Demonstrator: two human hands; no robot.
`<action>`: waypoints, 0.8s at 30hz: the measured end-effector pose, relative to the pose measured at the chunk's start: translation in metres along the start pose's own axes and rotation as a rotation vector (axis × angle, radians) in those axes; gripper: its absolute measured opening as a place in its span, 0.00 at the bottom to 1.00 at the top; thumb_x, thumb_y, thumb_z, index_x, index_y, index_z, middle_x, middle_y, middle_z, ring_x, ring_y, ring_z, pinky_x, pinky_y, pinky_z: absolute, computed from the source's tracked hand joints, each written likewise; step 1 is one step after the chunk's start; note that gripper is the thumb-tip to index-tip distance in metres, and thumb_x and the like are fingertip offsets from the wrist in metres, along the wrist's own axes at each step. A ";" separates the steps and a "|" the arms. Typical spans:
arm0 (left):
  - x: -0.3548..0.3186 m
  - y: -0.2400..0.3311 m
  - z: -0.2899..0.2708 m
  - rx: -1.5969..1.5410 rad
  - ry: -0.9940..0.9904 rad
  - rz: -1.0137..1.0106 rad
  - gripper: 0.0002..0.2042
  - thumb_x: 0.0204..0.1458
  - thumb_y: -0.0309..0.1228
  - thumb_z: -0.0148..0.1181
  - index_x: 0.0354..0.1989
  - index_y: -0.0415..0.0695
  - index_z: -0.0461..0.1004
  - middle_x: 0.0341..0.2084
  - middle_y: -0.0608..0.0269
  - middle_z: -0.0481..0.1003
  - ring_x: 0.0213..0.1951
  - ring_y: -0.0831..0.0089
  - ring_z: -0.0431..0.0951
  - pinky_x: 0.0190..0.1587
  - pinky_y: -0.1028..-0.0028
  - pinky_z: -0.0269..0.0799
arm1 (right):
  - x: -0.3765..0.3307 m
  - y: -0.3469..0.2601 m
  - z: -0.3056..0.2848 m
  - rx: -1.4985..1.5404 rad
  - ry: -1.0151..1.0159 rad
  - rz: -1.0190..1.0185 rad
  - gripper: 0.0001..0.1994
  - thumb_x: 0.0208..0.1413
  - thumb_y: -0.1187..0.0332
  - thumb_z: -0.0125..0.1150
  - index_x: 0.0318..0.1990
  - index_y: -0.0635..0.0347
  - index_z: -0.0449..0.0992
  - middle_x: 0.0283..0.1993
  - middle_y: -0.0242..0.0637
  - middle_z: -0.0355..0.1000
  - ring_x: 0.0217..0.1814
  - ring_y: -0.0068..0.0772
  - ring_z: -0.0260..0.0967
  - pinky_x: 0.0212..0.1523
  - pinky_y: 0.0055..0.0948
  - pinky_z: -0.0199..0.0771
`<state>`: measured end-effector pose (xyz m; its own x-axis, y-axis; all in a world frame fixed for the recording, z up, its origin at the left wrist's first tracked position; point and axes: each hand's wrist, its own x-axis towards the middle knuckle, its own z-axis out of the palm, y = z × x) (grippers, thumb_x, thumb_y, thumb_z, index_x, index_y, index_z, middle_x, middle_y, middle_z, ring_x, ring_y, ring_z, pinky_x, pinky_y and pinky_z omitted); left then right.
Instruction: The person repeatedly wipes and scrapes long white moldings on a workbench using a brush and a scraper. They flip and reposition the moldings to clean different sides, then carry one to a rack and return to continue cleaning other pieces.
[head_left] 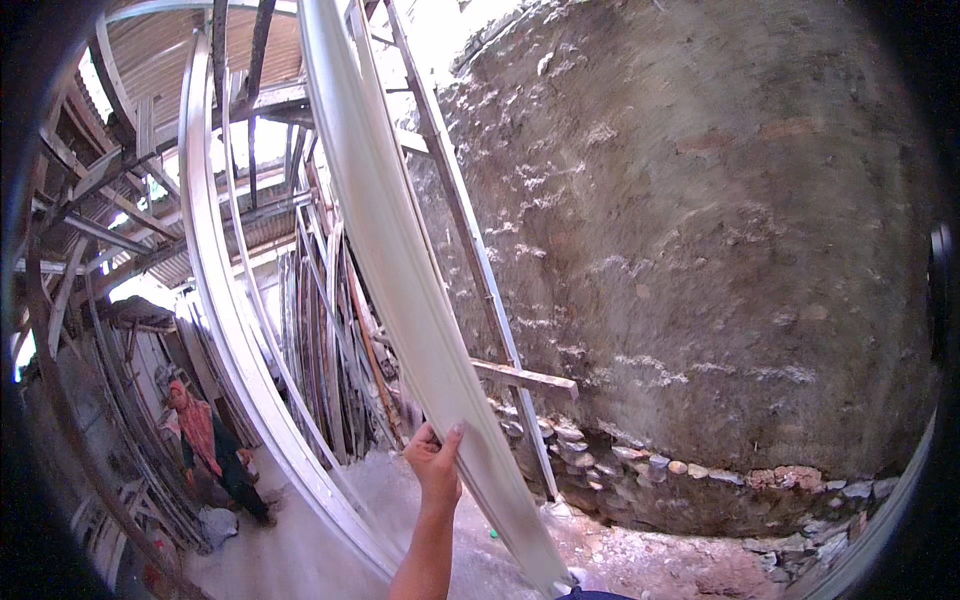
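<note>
Left hand [437, 462] comes up from 6 o'clock on a bare forearm, fingers wrapped on the left edge of a long white plastic panel [400, 260], thumb side facing the camera; clamped on it. Right hand not in view. Panel stands nearly upright, leaning a bit, its foot on the floor at about 5 o'clock of the hand, its top running out of frame at 12 o'clock. Panel's long edges look bowed by the lens.

Just left of the hand, at 9 to 10 o'clock, a second white framed strip [235, 330] rises from the concrete floor [300, 550] and arcs up to 12 o'clock; a gap of open floor lies between it and the held panel. At 3 o'clock of the panel a wooden ladder [480, 290] leans against a rough plastered wall [720, 230]; one rung [525, 378] sticks out toward the wall. Wall's base is loose stone and brick rubble [700, 480], narrowing the walkway on that side.

Farther back, at 10 o'clock, more panels and long boards [325, 370] stand stacked on end. At 8 o'clock a person in a headscarf [210, 450] crouches on the floor, well apart from the hand. Overhead at 11 o'clock, timber roof beams [150, 180] and corrugated sheet.
</note>
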<state>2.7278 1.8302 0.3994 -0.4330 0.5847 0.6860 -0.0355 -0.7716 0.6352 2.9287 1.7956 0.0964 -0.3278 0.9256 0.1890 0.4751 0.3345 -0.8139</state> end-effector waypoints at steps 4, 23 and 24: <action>0.009 -0.008 0.010 0.207 0.031 0.076 0.03 0.51 0.22 0.63 0.29 0.36 0.76 0.24 0.69 0.75 0.25 0.86 0.70 0.28 0.82 0.64 | 0.009 -0.011 0.007 0.300 0.155 0.013 0.14 0.52 0.72 0.63 0.46 0.64 0.75 0.41 0.34 0.77 0.43 0.26 0.74 0.47 0.29 0.73; 0.091 -0.026 0.055 0.623 -0.198 0.415 0.18 0.45 0.24 0.58 0.45 0.40 0.61 0.41 0.48 0.67 0.42 0.47 0.73 0.41 0.56 0.71 | 0.166 -0.040 0.015 0.954 0.208 -0.048 0.11 0.61 0.65 0.54 0.42 0.63 0.75 0.34 0.27 0.74 0.32 0.15 0.65 0.31 0.19 0.66; 0.098 -0.025 0.057 0.634 -0.188 0.452 0.18 0.45 0.24 0.58 0.44 0.40 0.61 0.40 0.48 0.66 0.41 0.46 0.73 0.40 0.55 0.71 | 0.169 -0.045 0.014 0.960 0.200 -0.050 0.11 0.61 0.65 0.54 0.42 0.63 0.75 0.35 0.26 0.74 0.32 0.15 0.65 0.31 0.19 0.66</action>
<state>2.7376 1.9213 0.4713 -0.1218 0.3251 0.9378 0.6501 -0.6878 0.3229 2.8408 1.9347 0.1575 -0.1430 0.9569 0.2527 -0.4303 0.1698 -0.8866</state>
